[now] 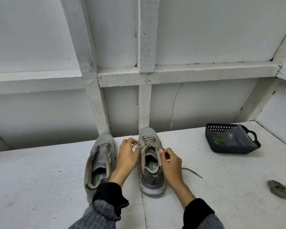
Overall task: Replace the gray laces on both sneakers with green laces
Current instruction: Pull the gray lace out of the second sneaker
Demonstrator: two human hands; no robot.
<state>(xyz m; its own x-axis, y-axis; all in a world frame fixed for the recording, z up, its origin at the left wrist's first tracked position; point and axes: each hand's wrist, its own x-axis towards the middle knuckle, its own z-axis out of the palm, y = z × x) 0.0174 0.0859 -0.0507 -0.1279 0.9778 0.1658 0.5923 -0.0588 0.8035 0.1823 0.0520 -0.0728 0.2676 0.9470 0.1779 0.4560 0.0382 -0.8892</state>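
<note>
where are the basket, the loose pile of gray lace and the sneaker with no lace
basket (210, 138): head view, on its near left wall
loose gray lace (279, 189): head view, middle of the bundle
unlaced sneaker (102, 141): head view, on its mesh toe

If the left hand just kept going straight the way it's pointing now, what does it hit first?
The left hand points away from the person and slightly right, pinching the gray lace. It would probably meet the laced forefoot of the right sneaker first, then the white wall behind; depth is hard to judge.
</note>
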